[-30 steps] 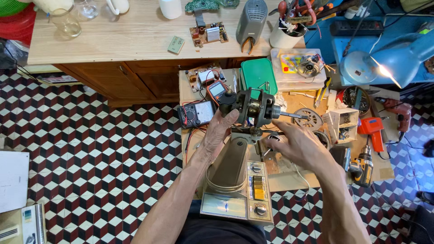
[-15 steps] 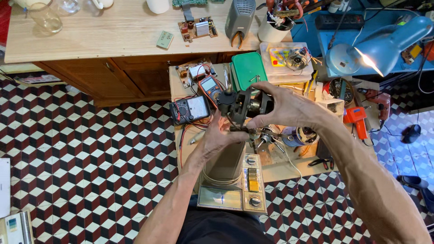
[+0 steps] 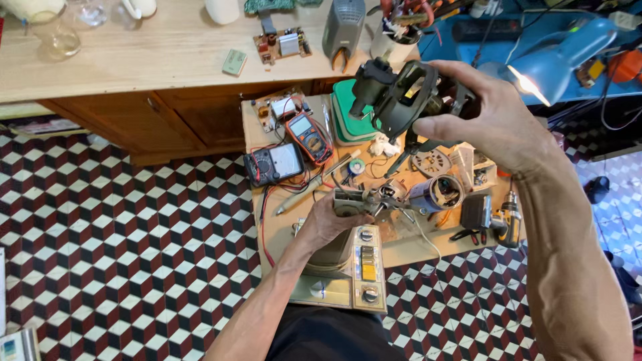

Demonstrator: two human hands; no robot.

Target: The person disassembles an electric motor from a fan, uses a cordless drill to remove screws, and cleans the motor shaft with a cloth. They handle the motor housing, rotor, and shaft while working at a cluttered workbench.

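I have the right hand point(image 3: 498, 124) raised well above the small workbench point(image 3: 267, 220), fingers curled tight around a dark motor assembly point(image 3: 394, 93) with a black housing and metal frame. I hold it up near the lit blue desk lamp point(image 3: 555, 57), likely so the light falls into its openings and I can look it over from the side. It touches nothing below it.

My left hand point(image 3: 331, 220) rests low on the beige appliance base point(image 3: 348, 267) that sits at the near edge of the bench, against my lap. The fingers are closed over the top of its upright post, pinning it so it does not tip while the motor is off it. The base's front panel, with its row of buttons and two round knobs, faces up toward me.

Just beyond the left hand lie loose metal parts and thin wires point(image 3: 388, 197), and beside them a cylindrical part with copper windings point(image 3: 438, 192) on its side. Farther back, two multimeters sit side by side: a black analogue multimeter point(image 3: 274, 164) and an orange-edged digital multimeter point(image 3: 309, 137), leads trailing toward the work. A green box point(image 3: 351, 124) stands behind them, partly hidden by the lifted motor. A small cordless drill point(image 3: 505, 217) lies at the bench's right edge. The checkered tile floor point(image 3: 114, 234) spreads to my left.
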